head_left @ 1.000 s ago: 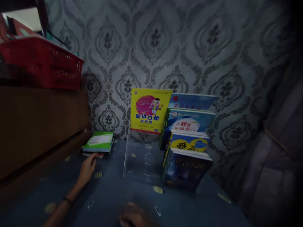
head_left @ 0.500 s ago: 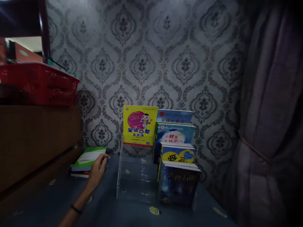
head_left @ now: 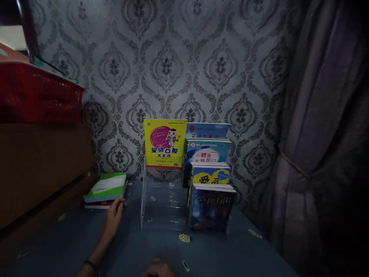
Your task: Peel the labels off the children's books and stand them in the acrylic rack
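My left hand [head_left: 113, 217]: fingers bent at near-right corner of book stack [head_left: 96, 204], can't tell if gripping. Green-covered book [head_left: 107, 184] tops it, flat, long axis toward wallpapered wall [head_left: 167, 77], far end canted right. Right hand [head_left: 158, 268] blurred, fingers unreadable.

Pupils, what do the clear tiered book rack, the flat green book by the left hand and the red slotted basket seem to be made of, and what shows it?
Clear tiered book rack: probably acrylic, smooth and glossy; the patterned tabletop shows through.
Flat green book: apparently paper or card, from its printed cover; finish unclear.
Red slotted basket: likely plastic, shiny, with bright glints.
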Action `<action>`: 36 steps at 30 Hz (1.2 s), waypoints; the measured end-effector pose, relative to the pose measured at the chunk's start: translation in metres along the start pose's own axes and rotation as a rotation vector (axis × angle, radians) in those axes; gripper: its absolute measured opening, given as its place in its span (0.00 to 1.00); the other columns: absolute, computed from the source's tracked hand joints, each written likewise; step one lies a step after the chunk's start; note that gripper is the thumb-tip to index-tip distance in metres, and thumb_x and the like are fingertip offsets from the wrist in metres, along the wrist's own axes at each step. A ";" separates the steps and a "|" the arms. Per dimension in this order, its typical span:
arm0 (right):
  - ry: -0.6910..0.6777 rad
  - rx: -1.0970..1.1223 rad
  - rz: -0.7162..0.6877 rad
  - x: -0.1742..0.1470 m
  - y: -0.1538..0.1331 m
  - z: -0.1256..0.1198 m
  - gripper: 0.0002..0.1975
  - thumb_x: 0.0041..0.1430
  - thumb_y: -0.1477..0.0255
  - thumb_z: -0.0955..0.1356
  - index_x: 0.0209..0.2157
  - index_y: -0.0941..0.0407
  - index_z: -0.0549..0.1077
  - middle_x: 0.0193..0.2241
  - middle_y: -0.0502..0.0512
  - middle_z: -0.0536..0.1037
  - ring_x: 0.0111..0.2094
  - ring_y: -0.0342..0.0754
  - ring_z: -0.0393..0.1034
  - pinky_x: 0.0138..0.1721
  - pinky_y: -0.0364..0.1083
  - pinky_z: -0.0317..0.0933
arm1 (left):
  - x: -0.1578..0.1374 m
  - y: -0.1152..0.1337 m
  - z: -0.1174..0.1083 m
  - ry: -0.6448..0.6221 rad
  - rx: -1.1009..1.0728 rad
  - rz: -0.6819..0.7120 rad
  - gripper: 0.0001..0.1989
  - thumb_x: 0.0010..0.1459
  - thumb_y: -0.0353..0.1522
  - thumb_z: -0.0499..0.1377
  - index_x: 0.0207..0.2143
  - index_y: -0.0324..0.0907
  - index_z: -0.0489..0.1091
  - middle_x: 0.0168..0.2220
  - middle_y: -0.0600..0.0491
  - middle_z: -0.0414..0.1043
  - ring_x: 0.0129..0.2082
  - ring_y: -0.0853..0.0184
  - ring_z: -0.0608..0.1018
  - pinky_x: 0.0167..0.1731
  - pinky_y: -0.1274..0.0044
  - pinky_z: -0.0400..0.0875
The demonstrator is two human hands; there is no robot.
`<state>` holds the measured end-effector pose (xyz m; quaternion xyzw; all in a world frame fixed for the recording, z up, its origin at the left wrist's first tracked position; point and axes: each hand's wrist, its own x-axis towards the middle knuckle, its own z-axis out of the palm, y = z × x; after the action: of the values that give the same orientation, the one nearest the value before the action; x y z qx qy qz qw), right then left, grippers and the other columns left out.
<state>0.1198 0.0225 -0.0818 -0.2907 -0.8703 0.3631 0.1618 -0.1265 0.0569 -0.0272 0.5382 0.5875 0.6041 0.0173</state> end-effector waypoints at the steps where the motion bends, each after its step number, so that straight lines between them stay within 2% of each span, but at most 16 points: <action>1: 0.032 0.006 -0.002 -0.002 0.001 0.002 0.05 0.57 0.68 0.71 0.32 0.52 0.80 0.28 0.51 0.79 0.38 0.52 0.76 0.43 0.48 0.69 | -0.001 -0.001 0.001 -0.003 0.009 0.002 0.16 0.58 0.45 0.50 0.35 0.45 0.71 0.29 0.50 0.80 0.31 0.56 0.82 0.33 0.69 0.75; 4: 0.146 0.071 -0.065 -0.018 -0.006 0.000 0.13 0.62 0.66 0.66 0.41 0.55 0.81 0.37 0.57 0.82 0.43 0.52 0.75 0.50 0.49 0.66 | -0.006 -0.004 0.001 -0.013 0.053 0.004 0.16 0.58 0.43 0.48 0.34 0.45 0.70 0.29 0.50 0.79 0.32 0.59 0.81 0.34 0.71 0.74; 5: 0.147 0.095 -0.097 -0.024 -0.011 -0.004 0.15 0.65 0.65 0.65 0.43 0.57 0.80 0.39 0.59 0.82 0.45 0.52 0.74 0.51 0.49 0.65 | -0.007 -0.006 0.001 -0.017 0.074 0.003 0.16 0.59 0.43 0.48 0.35 0.44 0.70 0.30 0.50 0.79 0.33 0.59 0.81 0.35 0.71 0.74; 7: 0.104 0.115 -0.136 -0.032 -0.022 -0.012 0.18 0.68 0.63 0.62 0.42 0.57 0.80 0.37 0.59 0.82 0.42 0.51 0.75 0.49 0.48 0.65 | -0.008 -0.011 -0.002 -0.022 0.121 -0.002 0.15 0.60 0.41 0.47 0.35 0.44 0.70 0.32 0.50 0.79 0.34 0.60 0.81 0.37 0.72 0.74; 10: 0.086 0.129 -0.145 -0.034 -0.033 -0.021 0.19 0.69 0.62 0.62 0.42 0.58 0.80 0.38 0.60 0.81 0.43 0.51 0.74 0.50 0.50 0.63 | -0.008 -0.016 -0.007 -0.020 0.205 -0.006 0.14 0.62 0.36 0.45 0.37 0.43 0.69 0.34 0.49 0.79 0.35 0.62 0.81 0.38 0.73 0.74; 15: 0.069 0.125 -0.162 -0.031 -0.034 -0.022 0.18 0.70 0.62 0.61 0.42 0.57 0.80 0.36 0.58 0.80 0.39 0.50 0.74 0.45 0.48 0.64 | -0.003 -0.016 -0.020 -0.025 0.391 0.020 0.13 0.64 0.31 0.46 0.40 0.43 0.69 0.36 0.49 0.79 0.38 0.62 0.80 0.41 0.71 0.74; 17: 0.072 0.123 -0.171 -0.031 -0.035 -0.022 0.18 0.70 0.63 0.62 0.43 0.57 0.80 0.36 0.58 0.80 0.38 0.50 0.74 0.44 0.48 0.64 | 0.002 -0.012 -0.026 -0.031 0.496 0.039 0.12 0.66 0.31 0.47 0.42 0.42 0.70 0.42 0.45 0.78 0.44 0.58 0.79 0.47 0.67 0.73; 20: 0.064 0.132 -0.177 -0.032 -0.038 -0.024 0.17 0.70 0.64 0.62 0.41 0.58 0.80 0.35 0.58 0.80 0.37 0.49 0.73 0.42 0.47 0.64 | 0.014 -0.006 -0.034 -0.067 0.661 0.068 0.15 0.66 0.34 0.52 0.51 0.39 0.70 0.55 0.38 0.73 0.58 0.50 0.72 0.58 0.58 0.65; 24: 0.066 0.138 -0.170 -0.031 -0.039 -0.024 0.17 0.70 0.64 0.61 0.41 0.58 0.80 0.35 0.58 0.80 0.36 0.49 0.73 0.41 0.47 0.65 | 0.037 -0.005 -0.038 -0.197 0.835 0.107 0.29 0.63 0.38 0.59 0.64 0.36 0.61 0.68 0.34 0.59 0.70 0.45 0.58 0.66 0.49 0.49; 27: 0.077 0.136 -0.181 -0.031 -0.038 -0.024 0.17 0.70 0.64 0.62 0.42 0.58 0.80 0.36 0.59 0.80 0.37 0.49 0.73 0.41 0.47 0.65 | 0.052 -0.010 -0.042 -0.298 0.937 0.099 0.34 0.63 0.40 0.60 0.66 0.33 0.58 0.68 0.30 0.58 0.70 0.41 0.58 0.64 0.42 0.45; 30: 0.068 0.126 -0.193 -0.032 -0.037 -0.024 0.17 0.70 0.64 0.62 0.43 0.58 0.80 0.36 0.59 0.80 0.37 0.49 0.73 0.40 0.47 0.65 | 0.059 -0.014 -0.048 -0.383 1.009 0.089 0.31 0.65 0.40 0.58 0.66 0.35 0.58 0.66 0.31 0.62 0.68 0.42 0.62 0.62 0.37 0.43; 36: 0.072 0.136 -0.207 -0.030 -0.036 -0.023 0.16 0.70 0.65 0.62 0.42 0.57 0.79 0.35 0.58 0.80 0.38 0.49 0.74 0.42 0.47 0.65 | 0.060 -0.010 -0.061 -0.492 1.100 0.092 0.31 0.65 0.37 0.58 0.67 0.41 0.55 0.64 0.33 0.65 0.64 0.44 0.68 0.60 0.36 0.47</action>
<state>0.1405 -0.0043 -0.0421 -0.2006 -0.8627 0.3920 0.2487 -0.1985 0.0570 0.0200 0.6169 0.7687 0.0697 -0.1541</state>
